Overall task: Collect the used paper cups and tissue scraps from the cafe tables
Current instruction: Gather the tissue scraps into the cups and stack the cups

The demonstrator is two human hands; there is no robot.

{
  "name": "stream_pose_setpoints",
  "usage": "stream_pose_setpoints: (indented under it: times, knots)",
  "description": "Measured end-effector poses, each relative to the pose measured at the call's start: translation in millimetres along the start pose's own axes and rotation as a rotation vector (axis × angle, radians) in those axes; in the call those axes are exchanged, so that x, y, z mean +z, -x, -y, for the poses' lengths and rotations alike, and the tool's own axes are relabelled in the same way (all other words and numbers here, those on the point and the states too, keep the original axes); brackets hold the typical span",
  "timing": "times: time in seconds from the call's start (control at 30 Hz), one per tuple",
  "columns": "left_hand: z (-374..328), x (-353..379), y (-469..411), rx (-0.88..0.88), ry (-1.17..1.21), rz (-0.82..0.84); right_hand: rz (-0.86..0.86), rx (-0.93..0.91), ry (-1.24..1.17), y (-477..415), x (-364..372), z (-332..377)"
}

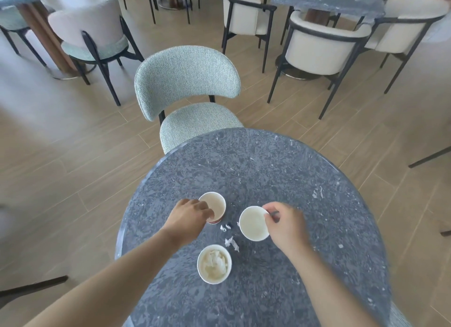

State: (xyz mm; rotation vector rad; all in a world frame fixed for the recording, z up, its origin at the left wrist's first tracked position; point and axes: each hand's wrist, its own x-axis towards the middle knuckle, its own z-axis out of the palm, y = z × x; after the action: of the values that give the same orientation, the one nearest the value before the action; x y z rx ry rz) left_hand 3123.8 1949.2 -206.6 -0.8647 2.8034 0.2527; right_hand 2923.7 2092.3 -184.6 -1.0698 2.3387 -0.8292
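Tissue-filled cup nearest; both hands grip cup rims.

Three paper cups stand on the round table, toward its near-left part. The far-left cup sits under the left hand; the right cup touches the right hand. The near cup holds crumpled tissue. Tissue scraps lie between the cups. A chair stands at the table's far-left edge.
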Motion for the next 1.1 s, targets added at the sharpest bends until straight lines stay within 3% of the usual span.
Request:
stream_pose_setpoints:
  times: [0.1,0.23,0.37,0.67,1.1]
  knots:
    - [-9,-12,15,-0.04,0.074,-0.016,-0.02,-0.017,-0.063,3,-4,12]
    - [-19,-42,34,-0.146,0.365,-0.256,-0.07,-0.068,-0.214,-3,-2,44]
    - [-9,-62,46,-0.194,0.409,-0.393,-0.063,-0.139,-0.252,-9,10,75]
    - [-4,-31,43,-0.21,0.361,-0.089,0.091,-0.108,-0.072,-12,58,69]
    - [-3,-13,-2,-0.198,0.334,-0.013,0.116,-0.116,-0.023,-30,47,20]
